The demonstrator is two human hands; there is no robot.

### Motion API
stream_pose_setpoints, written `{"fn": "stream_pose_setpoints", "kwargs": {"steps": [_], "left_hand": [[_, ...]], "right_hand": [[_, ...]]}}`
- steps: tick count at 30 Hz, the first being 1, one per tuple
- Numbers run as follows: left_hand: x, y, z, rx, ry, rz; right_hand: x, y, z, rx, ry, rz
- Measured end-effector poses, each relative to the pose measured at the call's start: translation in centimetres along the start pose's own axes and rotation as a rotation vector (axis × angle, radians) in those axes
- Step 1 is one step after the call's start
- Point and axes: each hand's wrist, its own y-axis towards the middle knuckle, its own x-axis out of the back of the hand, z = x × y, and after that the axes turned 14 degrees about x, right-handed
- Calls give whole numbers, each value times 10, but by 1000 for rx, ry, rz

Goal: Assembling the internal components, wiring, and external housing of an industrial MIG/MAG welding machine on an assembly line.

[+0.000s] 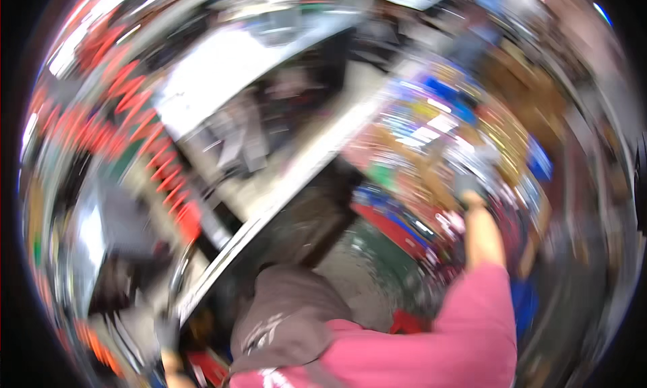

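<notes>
Motion smears the whole picture. My right hand (468, 186), in what looks like a grey glove, reaches out over a crowded heap of small colourful things (431, 138). Its fingers blur into that heap, so I cannot see whether it holds anything. Low at the left, my left hand (167, 331), also in a dark grey covering, is beside the near end of the workbench edge (283, 186). How its fingers are set is lost in the blur. The closest thing to it is a thin curved hose or cable (180, 270).
A red coiled air hose (162, 159) hangs at the left, ending in a red fitting. Behind the bench edge is a bright white tabletop (222, 64). Brown cardboard (526, 84) stands at the far right. A dark grey boxy object (121, 213) is at the left.
</notes>
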Motion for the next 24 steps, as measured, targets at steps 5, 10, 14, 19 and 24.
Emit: {"fn": "stream_pose_setpoints", "kwargs": {"steps": [5,10,14,19,24], "left_hand": [[-8,-26,16,304,107,5],[9,-62,32,426,40,107],[7,-99,66,599,31,90],[-4,-134,113,770,-12,128],[-10,-151,143,896,-73,175]], "right_hand": [[17,50,56,236,133,-157],[38,81,117,247,204,-197],[51,79,143,229,245,-202],[68,71,167,199,389,-201],[93,41,183,145,947,-317]]}}
